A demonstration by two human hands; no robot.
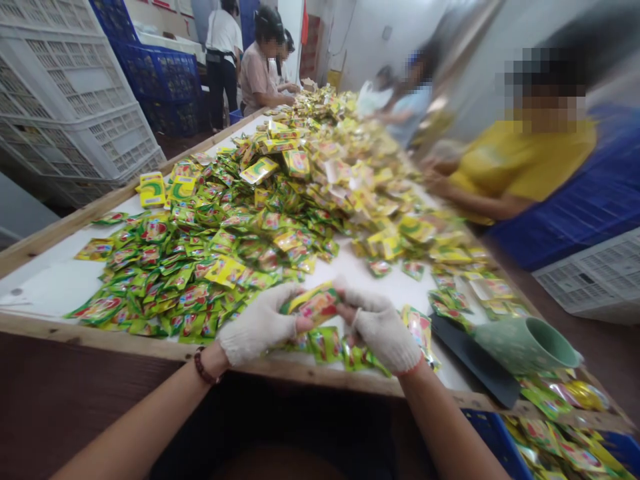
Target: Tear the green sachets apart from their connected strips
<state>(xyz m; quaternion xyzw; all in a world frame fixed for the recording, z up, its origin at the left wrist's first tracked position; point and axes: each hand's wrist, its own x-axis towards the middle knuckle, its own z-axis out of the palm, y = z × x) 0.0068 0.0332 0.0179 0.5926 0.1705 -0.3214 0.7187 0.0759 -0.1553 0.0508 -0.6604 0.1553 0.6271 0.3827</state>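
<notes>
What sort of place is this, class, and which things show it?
Probably a packing workshop: a long table heaped with small sachets, gloved hands holding a sachet, stacked white crates and several seated workers.

Bright, even indoor light; right side motion-blurred, edges stretched by wide-angle distortion.

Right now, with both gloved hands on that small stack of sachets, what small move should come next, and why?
Probably square the stack between both hands. The left hand and right hand pinch its two ends above the table's wooden edge, and the sachets look fanned rather than flush. More loose sachets lie just beneath to add afterwards.
</notes>
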